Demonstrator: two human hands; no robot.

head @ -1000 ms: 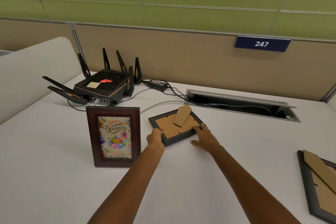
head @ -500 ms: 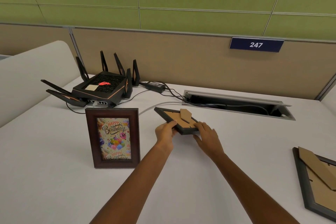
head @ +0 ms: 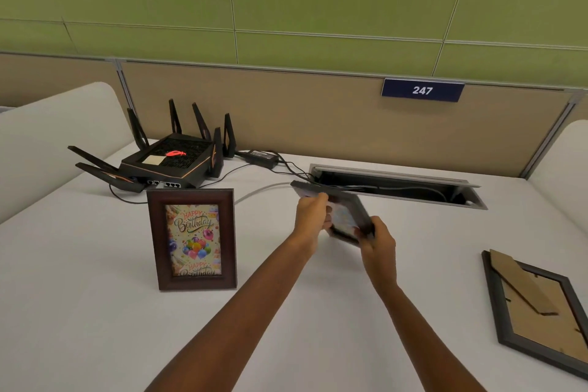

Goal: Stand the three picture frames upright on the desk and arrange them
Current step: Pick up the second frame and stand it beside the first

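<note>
A brown wooden frame [head: 192,239] with a "Happy Birthday" picture stands upright on the white desk [head: 95,312], left of centre. A small dark frame [head: 345,216] is lifted off the desk and tilted, its picture side partly facing me and blurred. My left hand [head: 310,216] grips its upper left edge and my right hand [head: 375,240] grips its lower right corner. A third, larger dark frame [head: 537,312] lies face down at the right edge, its cardboard back and stand showing.
A black router [head: 168,161] with several antennas sits at the back left, with a power brick [head: 261,156] and cables running to an open cable tray [head: 394,183]. A tan partition with a "247" sign [head: 422,91] closes the far side.
The small dark frame lay face down on the desk. Both hands lifted it and turned it over, so its picture side now shows. The brown frame and the right frame stayed put.
</note>
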